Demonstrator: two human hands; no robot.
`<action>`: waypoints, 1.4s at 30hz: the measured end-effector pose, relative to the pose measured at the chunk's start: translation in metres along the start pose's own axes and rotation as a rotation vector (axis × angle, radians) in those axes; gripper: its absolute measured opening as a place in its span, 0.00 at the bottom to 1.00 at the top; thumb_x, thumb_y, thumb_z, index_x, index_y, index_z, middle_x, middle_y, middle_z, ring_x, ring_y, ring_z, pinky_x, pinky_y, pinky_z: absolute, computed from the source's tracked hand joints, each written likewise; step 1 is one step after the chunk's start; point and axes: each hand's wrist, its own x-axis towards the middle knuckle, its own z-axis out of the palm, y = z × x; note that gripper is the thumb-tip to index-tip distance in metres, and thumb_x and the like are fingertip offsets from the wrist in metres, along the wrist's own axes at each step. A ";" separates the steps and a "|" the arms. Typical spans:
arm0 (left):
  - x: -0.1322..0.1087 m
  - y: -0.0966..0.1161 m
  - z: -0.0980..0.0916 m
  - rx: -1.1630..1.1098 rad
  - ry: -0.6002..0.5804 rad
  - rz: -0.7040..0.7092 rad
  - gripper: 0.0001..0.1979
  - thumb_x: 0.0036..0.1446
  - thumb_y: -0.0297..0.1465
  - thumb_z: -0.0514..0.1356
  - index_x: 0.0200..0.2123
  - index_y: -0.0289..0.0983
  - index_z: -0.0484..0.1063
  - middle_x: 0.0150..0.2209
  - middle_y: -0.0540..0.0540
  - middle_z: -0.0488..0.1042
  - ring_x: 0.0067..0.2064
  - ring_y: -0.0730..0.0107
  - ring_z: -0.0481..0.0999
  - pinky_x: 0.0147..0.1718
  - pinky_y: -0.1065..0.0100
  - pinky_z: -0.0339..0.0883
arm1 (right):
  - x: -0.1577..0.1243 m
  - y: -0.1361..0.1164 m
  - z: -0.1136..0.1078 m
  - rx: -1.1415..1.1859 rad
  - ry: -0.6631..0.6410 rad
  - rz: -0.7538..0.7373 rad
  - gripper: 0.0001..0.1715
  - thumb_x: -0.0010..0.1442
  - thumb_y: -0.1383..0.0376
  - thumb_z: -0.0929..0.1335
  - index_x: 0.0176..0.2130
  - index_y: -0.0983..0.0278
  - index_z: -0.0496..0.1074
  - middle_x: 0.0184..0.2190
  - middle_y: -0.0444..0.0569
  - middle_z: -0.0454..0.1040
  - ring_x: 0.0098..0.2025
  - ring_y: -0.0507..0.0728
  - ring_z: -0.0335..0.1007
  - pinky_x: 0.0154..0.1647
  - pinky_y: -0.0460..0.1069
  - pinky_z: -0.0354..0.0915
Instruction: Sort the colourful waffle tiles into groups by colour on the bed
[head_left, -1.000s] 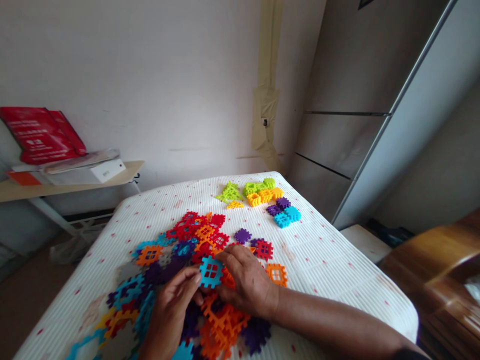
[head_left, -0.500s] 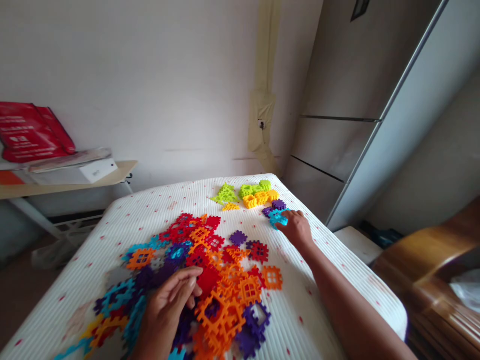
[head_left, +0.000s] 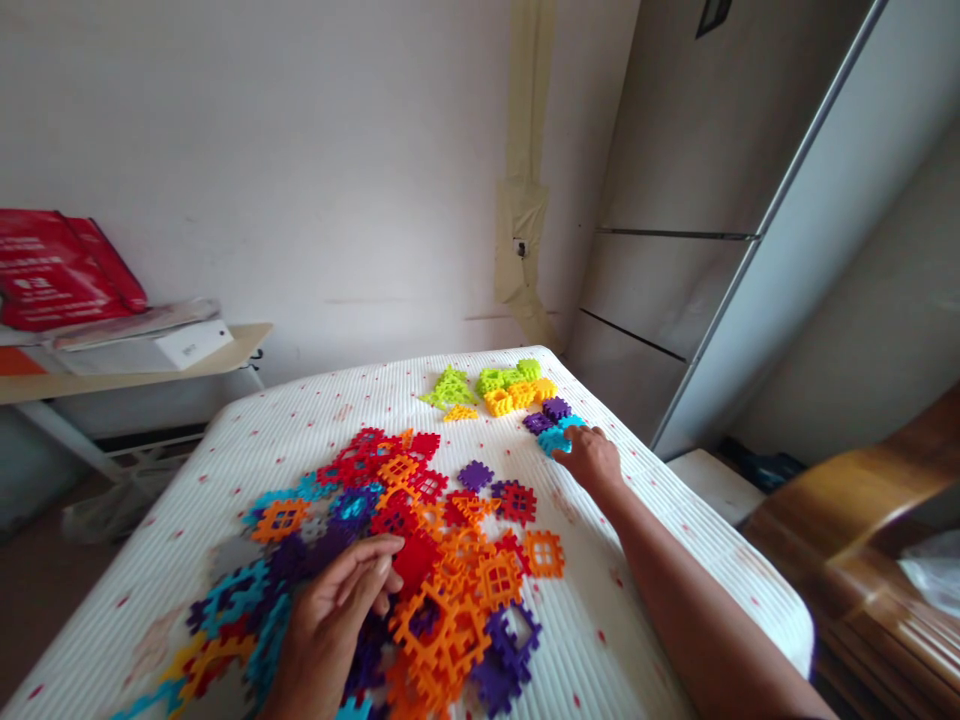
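Observation:
My right hand (head_left: 595,460) is stretched to the far right of the table, thumb and fingers round the near edge of light-blue interlocking plastic tiles (head_left: 555,438). Its fingers partly cover those tiles. Beside them sit purple tiles (head_left: 556,408) and rows of yellow tiles (head_left: 521,397) and lime-green tiles (head_left: 508,378). Half-curled above the loose pile, my left hand (head_left: 337,595) has thumb and forefinger slightly apart, with nothing visible between them. A plain red tile (head_left: 416,562) is at its fingertips. Orange window-frame tiles (head_left: 499,582) lie to its right.
A white, red-dotted padded cover (head_left: 637,620) lies over the table. Lime-green triangles (head_left: 450,387) and small yellow pieces (head_left: 461,413) lie at the back. A fridge (head_left: 667,200) stands at right, a wooden chair (head_left: 862,500) nearer. At left, a side table (head_left: 251,345) bears a red bag (head_left: 67,270).
My right hand has shifted very slightly, and more of the light-blue tiles shows beyond its fingers. My left hand and the pile stay as they were.

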 end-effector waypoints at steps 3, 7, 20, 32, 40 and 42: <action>0.002 -0.007 -0.002 0.025 -0.022 0.011 0.23 0.46 0.48 0.61 0.38 0.37 0.75 0.24 0.49 0.73 0.26 0.69 0.67 0.28 0.71 0.63 | -0.002 -0.002 -0.002 -0.026 -0.009 -0.006 0.15 0.55 0.57 0.66 0.40 0.62 0.72 0.40 0.53 0.74 0.45 0.62 0.67 0.36 0.50 0.62; 0.004 -0.012 -0.004 0.042 -0.043 0.017 0.22 0.48 0.47 0.60 0.39 0.37 0.74 0.25 0.49 0.73 0.27 0.70 0.68 0.29 0.71 0.63 | -0.004 -0.003 -0.006 0.005 0.059 -0.033 0.16 0.54 0.58 0.67 0.42 0.63 0.72 0.41 0.54 0.72 0.45 0.61 0.67 0.38 0.49 0.62; 0.004 -0.013 -0.006 0.068 -0.042 0.018 0.22 0.48 0.47 0.60 0.39 0.37 0.73 0.25 0.49 0.73 0.27 0.69 0.68 0.29 0.71 0.63 | -0.024 -0.089 -0.001 0.169 -0.182 -0.531 0.21 0.56 0.54 0.68 0.45 0.63 0.71 0.40 0.53 0.74 0.44 0.58 0.68 0.43 0.48 0.61; 0.006 -0.008 -0.005 0.110 -0.041 0.018 0.22 0.46 0.49 0.60 0.37 0.38 0.74 0.25 0.49 0.73 0.27 0.69 0.69 0.28 0.71 0.64 | -0.021 -0.104 0.001 0.013 -0.166 -0.475 0.19 0.55 0.53 0.67 0.40 0.63 0.73 0.39 0.53 0.75 0.42 0.59 0.69 0.41 0.50 0.60; 0.005 -0.008 -0.005 0.101 -0.033 0.022 0.23 0.45 0.49 0.60 0.37 0.37 0.74 0.25 0.48 0.73 0.27 0.68 0.69 0.28 0.70 0.64 | 0.042 -0.036 -0.025 0.025 0.007 -0.072 0.22 0.57 0.52 0.64 0.43 0.62 0.73 0.42 0.54 0.75 0.45 0.60 0.69 0.41 0.50 0.60; 0.006 -0.009 -0.005 0.101 -0.033 0.019 0.23 0.45 0.49 0.60 0.37 0.37 0.74 0.25 0.49 0.73 0.27 0.68 0.69 0.28 0.70 0.64 | 0.058 -0.017 -0.026 -0.012 -0.032 0.014 0.23 0.57 0.51 0.63 0.44 0.63 0.73 0.42 0.55 0.75 0.45 0.61 0.69 0.40 0.51 0.60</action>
